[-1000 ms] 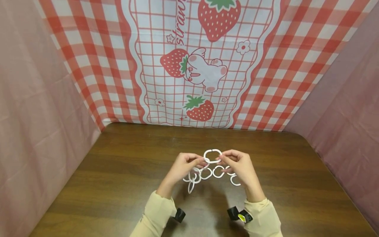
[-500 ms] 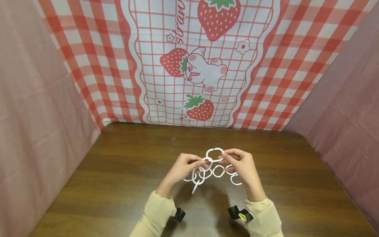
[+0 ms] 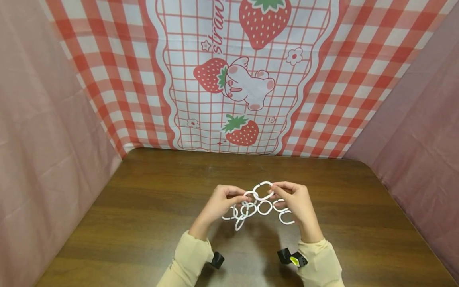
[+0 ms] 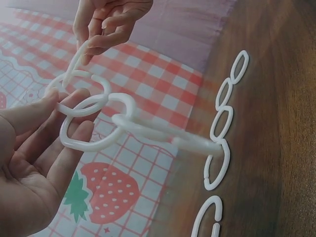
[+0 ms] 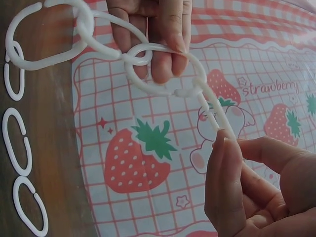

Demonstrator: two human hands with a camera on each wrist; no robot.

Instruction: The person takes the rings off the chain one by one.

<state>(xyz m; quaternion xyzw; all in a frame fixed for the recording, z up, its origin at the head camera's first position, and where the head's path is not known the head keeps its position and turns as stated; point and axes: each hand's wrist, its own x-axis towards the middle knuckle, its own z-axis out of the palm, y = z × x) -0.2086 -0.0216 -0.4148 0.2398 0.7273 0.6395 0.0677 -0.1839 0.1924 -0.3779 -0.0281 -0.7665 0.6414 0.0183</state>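
White plastic links formed a chain (image 3: 247, 208) held just above the table (image 3: 143, 207), the left hand (image 3: 218, 204) pinching one link and the right hand (image 3: 295, 201) pinching the top link (image 3: 263, 190), whose open gap risked slipping off if twisted.

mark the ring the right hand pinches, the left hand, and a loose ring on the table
white ring (image 3: 263, 190), head view, on its near rim.
left hand (image 3: 221, 201), head view, back of the hand.
loose ring (image 3: 264, 207), head view, on its left rim.
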